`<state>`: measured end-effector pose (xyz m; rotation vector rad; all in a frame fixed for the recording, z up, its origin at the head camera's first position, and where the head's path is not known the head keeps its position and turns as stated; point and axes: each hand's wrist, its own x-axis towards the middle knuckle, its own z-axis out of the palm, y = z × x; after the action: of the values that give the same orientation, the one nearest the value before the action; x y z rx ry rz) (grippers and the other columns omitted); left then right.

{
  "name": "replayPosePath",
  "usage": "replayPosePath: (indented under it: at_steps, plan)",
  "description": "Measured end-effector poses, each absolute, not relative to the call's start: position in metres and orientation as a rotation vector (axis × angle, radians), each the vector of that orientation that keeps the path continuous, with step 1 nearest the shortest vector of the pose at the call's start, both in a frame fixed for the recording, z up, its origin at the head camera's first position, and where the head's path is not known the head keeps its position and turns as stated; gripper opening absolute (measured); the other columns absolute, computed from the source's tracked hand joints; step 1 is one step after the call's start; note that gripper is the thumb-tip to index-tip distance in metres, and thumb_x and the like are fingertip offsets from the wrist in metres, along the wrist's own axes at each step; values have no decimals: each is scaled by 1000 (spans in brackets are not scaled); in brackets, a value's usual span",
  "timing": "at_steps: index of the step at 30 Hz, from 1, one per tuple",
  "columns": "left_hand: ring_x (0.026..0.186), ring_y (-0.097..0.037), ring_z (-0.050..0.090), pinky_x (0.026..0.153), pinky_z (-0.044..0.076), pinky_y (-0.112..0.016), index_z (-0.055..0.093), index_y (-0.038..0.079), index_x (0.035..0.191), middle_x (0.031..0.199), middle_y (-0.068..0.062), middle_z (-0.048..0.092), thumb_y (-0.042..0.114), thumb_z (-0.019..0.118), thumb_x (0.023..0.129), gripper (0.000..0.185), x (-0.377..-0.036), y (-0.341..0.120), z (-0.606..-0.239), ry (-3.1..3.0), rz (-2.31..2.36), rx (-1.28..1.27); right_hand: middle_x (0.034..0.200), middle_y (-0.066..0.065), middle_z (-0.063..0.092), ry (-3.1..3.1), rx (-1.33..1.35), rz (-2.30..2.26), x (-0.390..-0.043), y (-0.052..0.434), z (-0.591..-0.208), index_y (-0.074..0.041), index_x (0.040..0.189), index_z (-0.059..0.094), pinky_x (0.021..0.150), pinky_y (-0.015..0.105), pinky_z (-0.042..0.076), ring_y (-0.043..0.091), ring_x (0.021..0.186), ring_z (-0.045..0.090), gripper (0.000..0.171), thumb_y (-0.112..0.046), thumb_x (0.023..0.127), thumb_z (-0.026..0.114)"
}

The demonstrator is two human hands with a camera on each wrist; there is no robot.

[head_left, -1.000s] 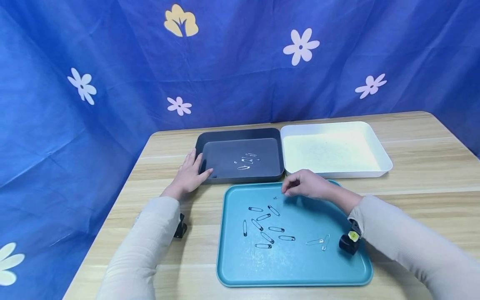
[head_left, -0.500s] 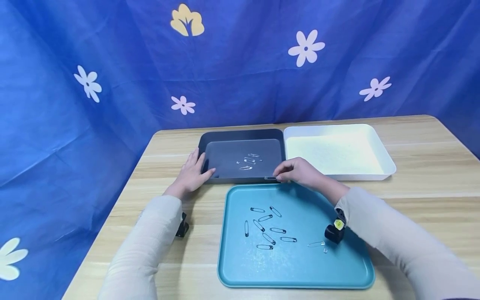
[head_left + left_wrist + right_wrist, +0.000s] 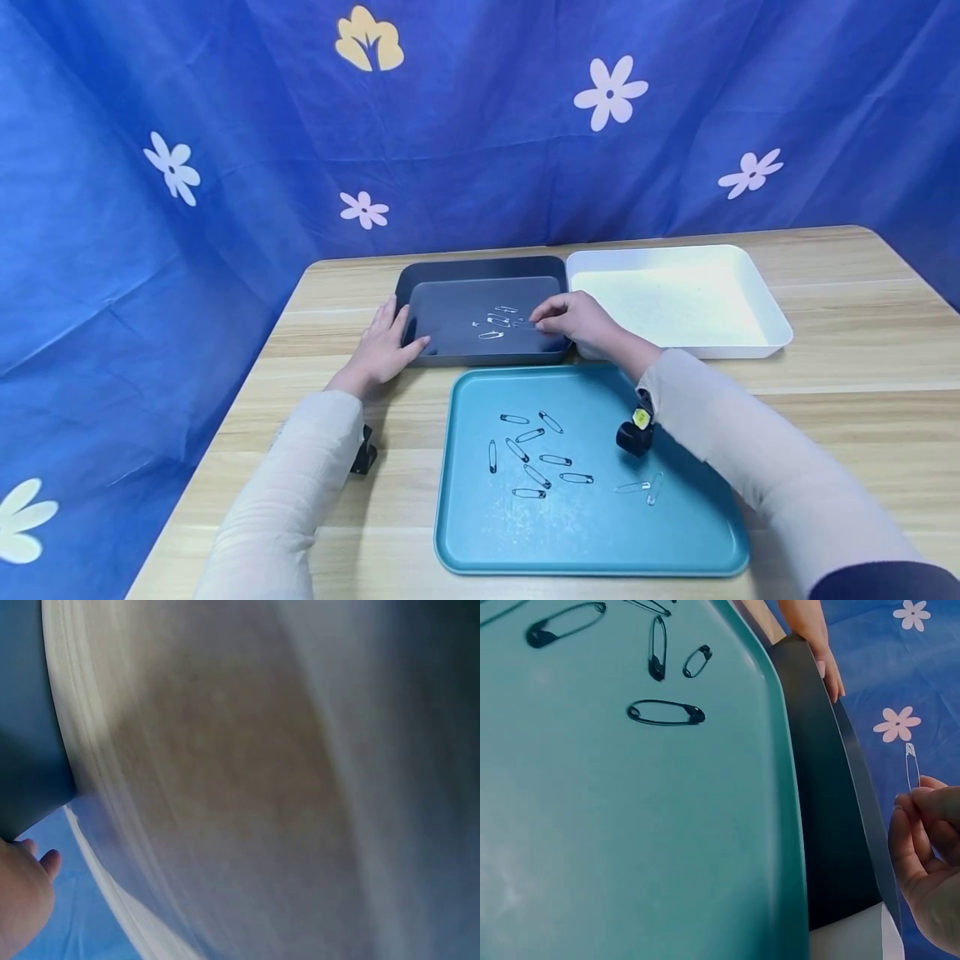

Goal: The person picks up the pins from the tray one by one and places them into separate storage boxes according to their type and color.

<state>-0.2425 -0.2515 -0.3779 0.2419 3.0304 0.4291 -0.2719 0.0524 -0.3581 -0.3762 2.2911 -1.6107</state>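
With the right hand [image 3: 579,320] we are pinching a silver safety pin [image 3: 910,751], likely light, springy and slippery, by its clasp-free end, the preferred hold, over the dark tray [image 3: 444,321] at right, the relaxed left hand [image 3: 381,350] resting at its left rim.

Front tray [image 3: 570,542] lies on the table [image 3: 397,533]. Behind it, rear left tray [image 3: 446,304] and rear right tray [image 3: 675,304] stand side by side. Safety pins [image 3: 491,335] lie in the rear left tray (mostly right of its middle); further pins [image 3: 556,460] lie on the front tray. Curtain [image 3: 480,125] hangs behind the table.
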Motion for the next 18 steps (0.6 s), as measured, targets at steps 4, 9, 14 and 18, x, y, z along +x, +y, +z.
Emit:
replayPosePath:
  at_steps: [4, 9, 14, 18]
  plan:
    - [128, -34, -4, 97, 8, -54, 13, -1, 137, 142, -19, -5, 53, 34, 86, 77, -243, -252, -378, 3028, 426, 245, 96, 11, 58, 2330, -398, -1568, -278, 46, -358, 5, 95, 64, 73, 33, 45, 20, 80, 51, 17, 0, 79, 58]
    - [128, -33, -5, 97, 9, -53, 13, -1, 137, 142, -19, -4, 53, 34, 86, 77, -244, -251, -379, 3038, 427, 254, 95, 9, 60, 2393, -435, -1507, -289, 38, -361, 2, 95, 65, 70, 29, 46, 17, 76, 56, 17, -2, 80, 58]
    - [128, -34, -4, 97, 9, -53, 14, -1, 137, 141, -20, -3, 52, 35, 86, 77, -244, -252, -379, 3046, 419, 259, 92, 11, 61, 2386, -442, -1527, -296, 26, -366, 4, 93, 64, 68, 28, 47, 16, 73, 57, 16, 1, 79, 58]
    - [127, -35, -3, 97, 9, -54, 14, -1, 137, 142, -19, -4, 53, 35, 85, 77, -243, -253, -380, 3047, 410, 255, 87, 10, 62, 2424, -434, -1523, -301, 19, -369, 2, 89, 65, 66, 26, 47, 15, 69, 57, 13, 2, 78, 59]
